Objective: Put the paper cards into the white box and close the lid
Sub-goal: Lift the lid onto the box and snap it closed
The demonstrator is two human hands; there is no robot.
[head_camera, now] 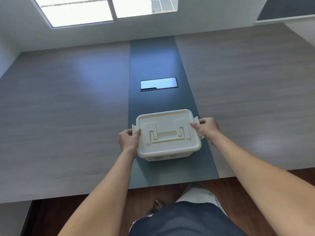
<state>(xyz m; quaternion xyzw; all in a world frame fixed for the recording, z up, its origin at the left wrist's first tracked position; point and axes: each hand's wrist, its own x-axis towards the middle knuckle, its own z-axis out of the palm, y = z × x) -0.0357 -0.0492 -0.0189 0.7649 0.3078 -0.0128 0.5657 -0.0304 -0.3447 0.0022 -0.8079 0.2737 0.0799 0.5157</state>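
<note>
Cream-white box [167, 135], dark blue-grey strip [158, 65], pale wood-grain table [68, 116]

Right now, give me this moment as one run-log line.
box: lid on, on table's dark strip | left hand: gripping left latch | right hand: gripping right latch | cards: none visible | phone: beyond box

We count one white box [167, 135] at the lower centre of the frame, with one lid [168, 132] on it and one folded handle [167, 135] set into that lid. We see two side latches, one at each end. Two hands grip it: one left hand [128, 138] and one right hand [207, 127]. One table [68, 116] carries one dark centre strip [156, 62], and one glossy rectangular panel [158, 83] sits mid-frame. No paper cards are countable.
</note>
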